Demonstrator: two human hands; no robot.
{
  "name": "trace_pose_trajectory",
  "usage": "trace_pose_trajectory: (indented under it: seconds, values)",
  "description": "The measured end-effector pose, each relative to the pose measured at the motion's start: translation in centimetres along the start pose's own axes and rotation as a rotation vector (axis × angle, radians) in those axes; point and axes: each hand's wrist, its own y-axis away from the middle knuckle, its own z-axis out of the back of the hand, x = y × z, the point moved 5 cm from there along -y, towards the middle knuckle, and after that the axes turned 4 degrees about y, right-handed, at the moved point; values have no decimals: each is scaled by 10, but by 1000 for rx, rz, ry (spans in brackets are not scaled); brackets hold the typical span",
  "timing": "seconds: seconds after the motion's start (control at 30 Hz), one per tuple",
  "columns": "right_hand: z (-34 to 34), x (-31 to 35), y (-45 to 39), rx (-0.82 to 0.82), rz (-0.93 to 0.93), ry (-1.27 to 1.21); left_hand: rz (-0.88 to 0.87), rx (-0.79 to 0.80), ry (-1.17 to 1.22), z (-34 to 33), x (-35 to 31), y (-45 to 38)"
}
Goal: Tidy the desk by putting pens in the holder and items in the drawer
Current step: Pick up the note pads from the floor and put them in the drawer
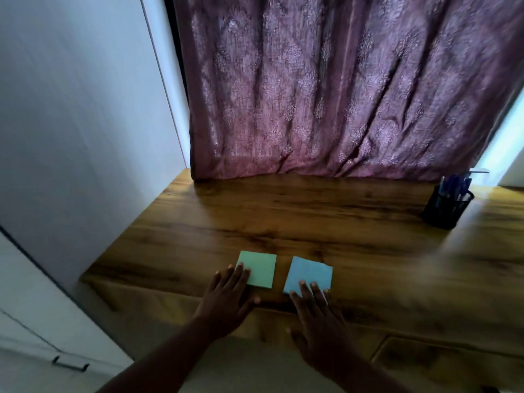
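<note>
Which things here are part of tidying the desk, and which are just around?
Part of the job: green note pad, blue note pad, pen holder with pens, desk.
Just around: curtain, white cabinet.

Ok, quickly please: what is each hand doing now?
Left hand: open, fingers on the green square paper pad.
Right hand: open, fingers on the blue square paper pad.

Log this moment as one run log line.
left hand flat on green sticky pad | right hand flat on blue sticky pad | pens in holder | nothing lifted
</note>
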Motion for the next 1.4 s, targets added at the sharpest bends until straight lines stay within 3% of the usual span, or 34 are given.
trace_pose_trajectory:
  seconds: [0.17, 0.23, 0.3, 0.4, 0.43, 0.5, 0.6, 0.73, 0.83, 1.13, 1.4]
  values:
    - [-36, 19, 54, 54, 403, 60, 83, 15, -31, -6, -12, 19]
    - [-50, 22, 70, 69, 408, 1, 27, -9, -109, 4, -18, 18]
    - [-54, 26, 75, 210, 211, -183, 11, 21, -137, 15, -21, 12]
    - [-77, 15, 74, 461, -263, -485, -56, -3, -202, 30, -28, -4]
    - [-91, 15, 72, 571, -435, -700, -103, 1, -234, 29, -30, -9]
    - [-107, 16, 66, 634, -809, -1100, -210, 1, -291, 26, -35, -20]
    - [-119, 23, 60, 611, -1247, -1473, -312, -50, -283, 18, -41, -34]
    - [-132, 41, 52, 448, -1437, -1839, -310, -94, -221, 10, -40, -42]
    - [-148, 60, 49, 298, -1574, -1950, -313, -60, -171, 7, -39, -43]
    - [-181, 67, 36, -120, -1734, -2205, -296, 30, -51, 4, -35, -46]
    - [-186, 75, 49, -162, -1664, -2290, -287, 53, -11, 1, -29, -44]
